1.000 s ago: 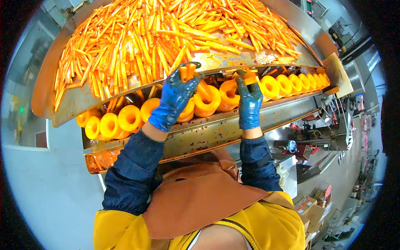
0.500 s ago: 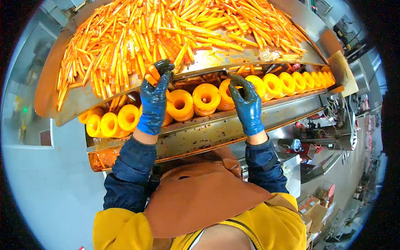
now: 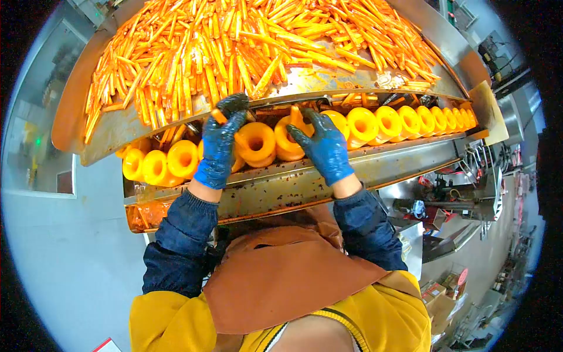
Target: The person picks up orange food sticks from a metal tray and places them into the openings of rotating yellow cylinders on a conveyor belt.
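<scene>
Here, left hand (image 3: 220, 144) curled round orange stick (image 3: 219, 116); right hand (image 3: 326, 146), apart, angled inward at orange cup (image 3: 287, 150), grip unclear.

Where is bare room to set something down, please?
Free: the speckled steel ledge between the orange cups and the apron; a strip of tray between the orange sticks and its front edge. Crowded: among the sticks and cups.

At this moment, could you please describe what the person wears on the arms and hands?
The left hand and right hand wear shiny, wrinkled blue gloves with dark stains. Navy sleeve covers with ribbed cuffs meet mustard-yellow sleeves above.
</scene>
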